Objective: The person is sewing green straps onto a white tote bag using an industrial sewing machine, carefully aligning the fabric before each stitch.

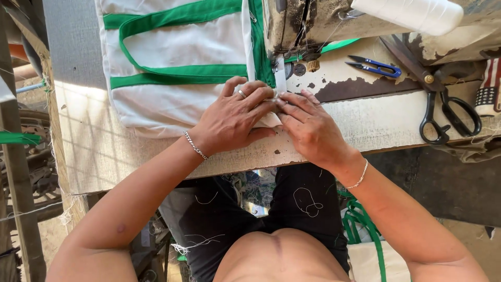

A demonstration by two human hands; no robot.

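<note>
A white cloth bag (172,57) with green straps (177,73) lies flat on a worn sewing table (376,122), its right edge under the head of an old sewing machine (313,21). My left hand (235,117) presses flat on the bag's near right corner, a ring on one finger and a chain on the wrist. My right hand (310,128) rests beside it, fingertips pinching the white fabric edge just in front of the presser foot (280,78). The fingertips of both hands meet there.
Small blue thread snips (376,66) and large black scissors (441,99) lie on the table to the right. A white thread cone (412,13) sits on the machine. Green strap and white cloth (365,235) hang by my right knee. A wooden frame (18,172) stands at left.
</note>
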